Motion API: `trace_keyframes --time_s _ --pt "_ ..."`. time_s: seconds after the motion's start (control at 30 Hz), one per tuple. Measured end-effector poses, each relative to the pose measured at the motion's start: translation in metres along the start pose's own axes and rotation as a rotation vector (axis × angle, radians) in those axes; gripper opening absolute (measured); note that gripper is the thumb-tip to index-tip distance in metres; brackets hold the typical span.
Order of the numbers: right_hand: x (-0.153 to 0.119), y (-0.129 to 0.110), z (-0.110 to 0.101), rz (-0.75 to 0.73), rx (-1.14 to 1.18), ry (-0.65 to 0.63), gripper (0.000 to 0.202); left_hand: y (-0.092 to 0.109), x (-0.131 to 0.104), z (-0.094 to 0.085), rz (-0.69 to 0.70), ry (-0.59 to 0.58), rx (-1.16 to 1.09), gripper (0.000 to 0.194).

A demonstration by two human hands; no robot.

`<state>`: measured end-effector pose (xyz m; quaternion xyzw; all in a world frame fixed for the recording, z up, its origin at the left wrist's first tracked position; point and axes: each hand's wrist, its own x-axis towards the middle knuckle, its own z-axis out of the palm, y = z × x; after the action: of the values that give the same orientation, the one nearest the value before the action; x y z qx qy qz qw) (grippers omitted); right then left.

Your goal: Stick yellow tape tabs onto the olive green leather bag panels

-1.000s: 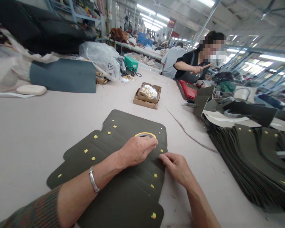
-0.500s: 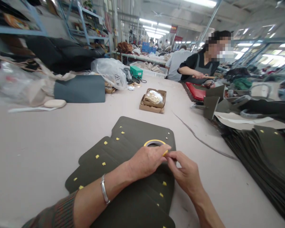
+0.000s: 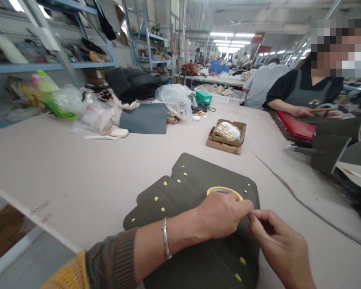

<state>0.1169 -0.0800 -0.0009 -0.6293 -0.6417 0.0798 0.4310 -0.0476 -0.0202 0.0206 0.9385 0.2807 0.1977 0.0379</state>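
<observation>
My left hand [image 3: 224, 214] is closed around the near side of a roll of yellow tape [image 3: 211, 190], hiding much of it. Under the roll lie stacked dark olive panels [image 3: 195, 194] with rounded corners, dotted with small yellow tape pieces [image 3: 156, 198]. At the right edge of the panels, my right hand [image 3: 282, 245] pinches thumb and forefinger together against my left fingertips. Whatever sits in that pinch is too small or covered to make out. Two tiny pale spots [image 3: 245, 191] show near the panel's far right corner.
Beyond the panels stands a cardboard box [image 3: 225, 146] of gold-coloured pieces in plastic. A dark cord [image 3: 289, 188] runs along the right of the table. Plastic bags [image 3: 176, 100] and a blue-grey sheet [image 3: 144, 119] lie far left. A co-worker [image 3: 307, 92] works beside a red item [image 3: 297, 125].
The view has turned left, so the table's things sit further right in the picture. My hands remain together at the tape roll; the yellow at my fingertips is now hidden.
</observation>
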Motion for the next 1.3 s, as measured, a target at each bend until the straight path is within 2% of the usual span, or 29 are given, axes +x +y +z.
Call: trace_keyframes --time_s 0.1,0.2,0.3,0.43,0.5,0.67,0.8,1.0,1.17,1.3 --pt "0.01 -0.002 0.002 0.276 0.214 -0.063 0.025 0.004 0.002 0.0 0.043 0.113 0.055 0.009" --pt "0.022 0.009 0.002 0.469 0.381 0.001 0.024 0.003 0.006 0.001 0.041 0.199 0.041 0.016" --pt "0.029 0.031 -0.002 0.538 0.472 0.075 0.03 -0.009 0.011 0.01 -0.025 0.157 0.083 0.017" --pt "0.028 0.054 -0.004 0.503 0.49 0.055 0.034 -0.027 0.015 0.029 -0.023 -0.032 0.158 0.012" --pt "0.027 0.061 0.0 0.491 0.502 0.028 0.035 -0.03 0.016 0.034 -0.035 -0.08 0.158 0.012" --pt "0.03 0.069 0.011 0.483 0.46 -0.07 0.038 -0.028 0.015 0.031 -0.043 -0.118 0.079 0.014" --pt "0.03 0.069 0.005 0.493 0.443 -0.117 0.038 -0.026 0.012 0.029 0.006 -0.193 0.06 0.012" --pt "0.014 0.054 -0.007 0.531 0.352 -0.38 0.033 -0.029 0.008 0.036 -0.01 -0.154 0.04 0.01" --pt "0.006 0.041 0.0 0.378 0.07 -0.396 0.025 -0.03 0.007 0.036 -0.02 -0.142 0.024 0.01" --pt "0.006 0.038 0.006 0.255 -0.101 -0.36 0.021 -0.03 0.006 0.034 -0.019 -0.131 0.007 0.01"
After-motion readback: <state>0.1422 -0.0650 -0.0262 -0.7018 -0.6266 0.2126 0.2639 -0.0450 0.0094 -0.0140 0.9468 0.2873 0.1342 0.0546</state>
